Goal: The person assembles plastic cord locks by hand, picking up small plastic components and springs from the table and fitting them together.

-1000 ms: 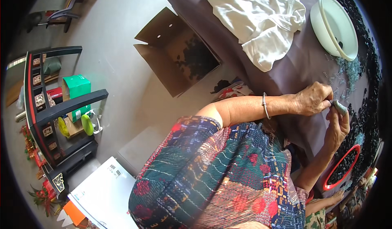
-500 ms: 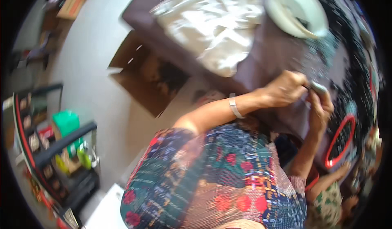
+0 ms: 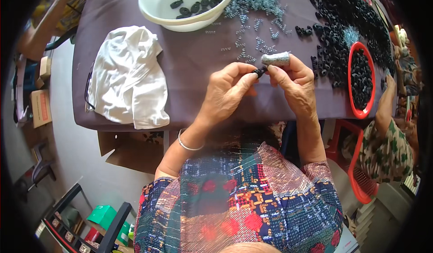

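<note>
Between both hands is a small black plastic part, pinched by the fingertips. My left hand grips its left end with thumb and forefinger. My right hand closes on the other end, and its forefinger wears a grey cloth finger sleeve. Exactly how the part's pieces fit is hidden by the fingers. Just beyond the hands, small clear-blue coil springs lie scattered on the dark tablecloth, leading back to a heap of springs.
A white basin holds several black parts. White cloth lies at left. Black parts are heaped at right, beside a red-rimmed basket of more. Another person's arm and a red chair are at right; a cardboard box sits below the table.
The view has turned, so table, basin and cloth appear rotated and shifted left. My hands were close together in a blurred frame and remain together, the black part now showing clearly between them.
</note>
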{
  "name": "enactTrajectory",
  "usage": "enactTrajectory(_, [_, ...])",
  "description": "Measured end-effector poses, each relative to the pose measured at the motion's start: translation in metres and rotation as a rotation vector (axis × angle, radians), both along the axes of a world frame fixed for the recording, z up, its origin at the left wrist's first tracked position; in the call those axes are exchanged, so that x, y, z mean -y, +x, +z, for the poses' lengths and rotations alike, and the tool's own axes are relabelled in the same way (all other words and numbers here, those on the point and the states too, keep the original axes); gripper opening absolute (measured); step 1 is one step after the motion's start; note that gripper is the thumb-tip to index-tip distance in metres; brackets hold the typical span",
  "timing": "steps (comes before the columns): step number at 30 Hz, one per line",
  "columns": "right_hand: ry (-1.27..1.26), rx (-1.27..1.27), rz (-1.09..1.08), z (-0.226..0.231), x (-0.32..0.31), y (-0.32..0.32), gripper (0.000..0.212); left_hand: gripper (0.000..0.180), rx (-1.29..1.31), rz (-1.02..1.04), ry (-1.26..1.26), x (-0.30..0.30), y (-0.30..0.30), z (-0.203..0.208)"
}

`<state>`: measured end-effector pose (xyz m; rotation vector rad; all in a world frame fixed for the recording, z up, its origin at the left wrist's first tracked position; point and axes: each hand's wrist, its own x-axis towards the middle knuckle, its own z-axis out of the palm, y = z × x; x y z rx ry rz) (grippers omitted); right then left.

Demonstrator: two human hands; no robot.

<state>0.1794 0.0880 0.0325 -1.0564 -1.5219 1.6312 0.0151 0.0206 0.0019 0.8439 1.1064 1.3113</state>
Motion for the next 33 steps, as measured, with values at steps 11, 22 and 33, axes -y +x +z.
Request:
enactTrajectory(11, [-0.03,0.03,0.092,0.002,-0.006,-0.002,0.016,0.02,0.021,-0.045,-0.061,0.0,-0.006,0.005])
enactTrajectory(22, [0.142,0.121,0.098,-0.002,-0.002,-0.005,0.015,0.02,0.147,-0.114,-0.181,-0.004,-0.017,0.009])
enactTrajectory(33, [0.142,0.033,0.082,-0.003,0.001,-0.008,0.02,0.019,0.329,-0.096,-0.198,0.0,-0.02,0.01])
